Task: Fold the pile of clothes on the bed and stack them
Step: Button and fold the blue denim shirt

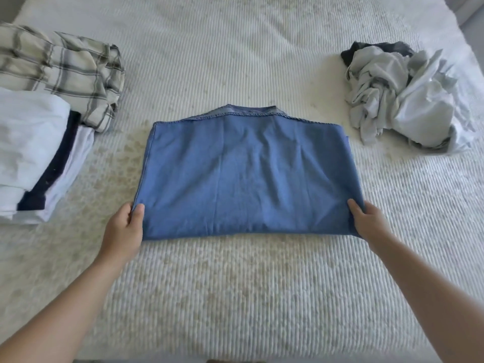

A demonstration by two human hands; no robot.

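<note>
A white ribbed bed cover (262,284) fills the view, running out under and beyond both hands. On it, directly ahead of the hands and between them, lies the blue denim garment (248,174) — folded into a broad flat rectangle, its stitched edge on the side away from the person. To the outside of the left hand and a little beyond it sits a stack of folded clothes (34,153), white layers with a dark navy one between; just past that lies a folded plaid garment (65,74), touching the stack. Well out beyond the right hand, apart from the denim, sits the unfolded pile (403,100) of crumpled pale grey and white clothes with something dark at its back.

The left hand (125,229) grips the denim's near left corner, thumb on top and fingers curled under the edge. The right hand (366,221) grips the near right corner the same way — thumb over the cloth, fingers hidden beneath.
</note>
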